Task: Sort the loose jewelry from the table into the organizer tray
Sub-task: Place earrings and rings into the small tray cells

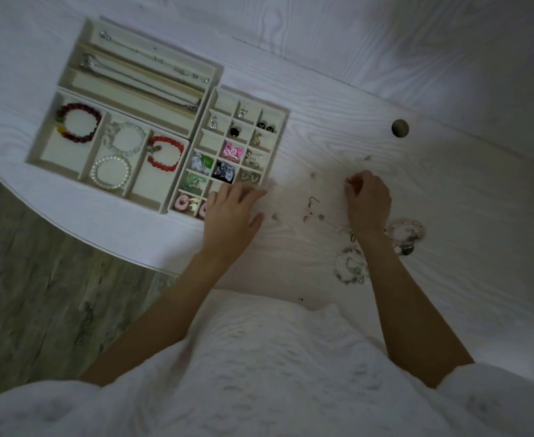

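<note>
The cream organizer tray (197, 138) lies at the left on the white table (448, 200), holding necklaces, bead bracelets and small earrings in a grid of cells. My left hand (232, 212) rests flat with fingers straight on the near right corner of the grid section. My right hand (368, 200) is to the right, fingers curled with the tips pinched together on the table; whether a small piece sits between them is too small to tell. A hook earring (311, 208) and tiny loose pieces lie between the hands. Clear bead bracelets (405, 236) lie by my right wrist.
A round cable hole (400, 128) is in the table at the far right. The table's curved edge runs down the left, with wood-pattern floor (38, 294) below it. White clothing fills the foreground.
</note>
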The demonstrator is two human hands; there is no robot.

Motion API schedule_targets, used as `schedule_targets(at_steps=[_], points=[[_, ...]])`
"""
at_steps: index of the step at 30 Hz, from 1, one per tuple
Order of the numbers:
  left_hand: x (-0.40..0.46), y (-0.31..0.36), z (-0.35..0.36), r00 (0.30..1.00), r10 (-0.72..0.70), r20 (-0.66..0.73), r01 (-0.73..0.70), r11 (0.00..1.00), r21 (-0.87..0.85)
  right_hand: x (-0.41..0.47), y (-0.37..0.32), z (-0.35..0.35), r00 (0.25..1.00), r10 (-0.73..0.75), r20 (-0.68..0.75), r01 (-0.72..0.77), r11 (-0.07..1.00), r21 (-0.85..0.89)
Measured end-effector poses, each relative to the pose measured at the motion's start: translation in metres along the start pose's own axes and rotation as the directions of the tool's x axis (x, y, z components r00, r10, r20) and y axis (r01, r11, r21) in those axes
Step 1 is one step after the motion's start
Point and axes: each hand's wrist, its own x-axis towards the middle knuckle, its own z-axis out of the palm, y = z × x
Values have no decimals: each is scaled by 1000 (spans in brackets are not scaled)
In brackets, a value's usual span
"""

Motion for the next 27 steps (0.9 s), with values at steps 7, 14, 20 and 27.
schedule_targets(at_steps=[7, 14, 20, 27], points=[[-2, -5, 0, 999, -12, -29, 13, 1000, 17, -14, -10, 4, 973, -219, 74, 220, 975, -13], [-5, -25, -13, 990, -90, -109, 74, 987, -142, -11, -63, -13, 897, -415, 152, 335, 862, 380], [-12, -90, -32, 916, -300, -265, 269, 952, -146, 15, -156, 9, 738, -602, 305, 494, 790, 364], [-3, -105, -32, 897, -417, -148, 377, 896, -236, 16, -210, 43, 644, -715, 271, 721, 686, 97]])
